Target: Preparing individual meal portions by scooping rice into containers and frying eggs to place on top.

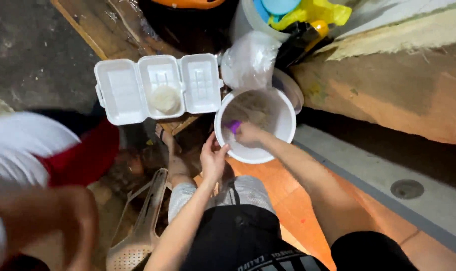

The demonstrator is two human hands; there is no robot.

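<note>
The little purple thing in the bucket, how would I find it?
Find the round white plastic bucket at the person's knees. Inside it, the right hand grips a small purple object at the near left wall. Nothing else there is purple.

Hemmed in around the bowl (283, 138) — foam box (157, 88) just left, plastic bag (249, 60) and bucket (275, 12) behind, concrete ledge (388, 90) close on the right. Open passage only toward the grey strip (368, 173) at lower right. Lower left blocked — another person's arm (52, 216), plus a colander (137, 241).
</note>
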